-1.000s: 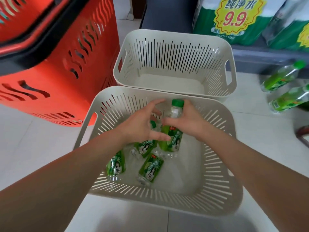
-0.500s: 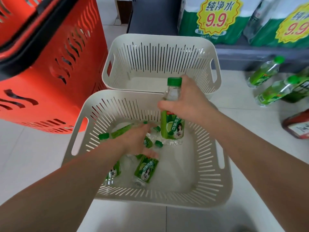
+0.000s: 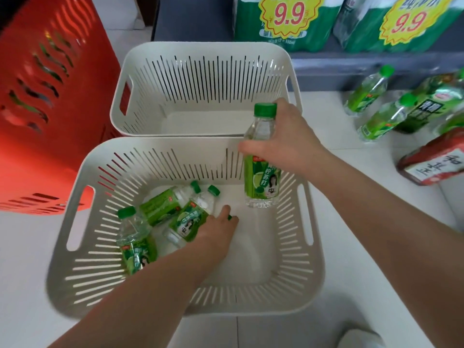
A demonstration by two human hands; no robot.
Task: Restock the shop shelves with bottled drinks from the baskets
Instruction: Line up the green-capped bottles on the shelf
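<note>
A cream slotted basket [image 3: 82, 272] stands on the floor right in front of me, with several green-label drink bottles [image 3: 160, 207] lying in its left half. My right hand [image 3: 286, 144] grips one green-capped bottle [image 3: 262, 177] by its shoulder and holds it upright above the basket's far right corner. My left hand [image 3: 218, 232] is down inside the basket, wrapped over a lying bottle [image 3: 190, 219]; its fingertips are hidden.
A second cream basket [image 3: 200, 79] stands just behind, with nothing in it. Stacked red shopping baskets [image 3: 37, 121] rise on the left. At right, loose green bottles [image 3: 381, 119] and a red-label bottle [image 3: 434, 164] lie before a low shelf [image 3: 326, 64] bearing water packs [image 3: 288, 21].
My right hand has lifted its bottle up and to the right, clear of the others. My left hand has dropped deeper into the basket onto a lying bottle.
</note>
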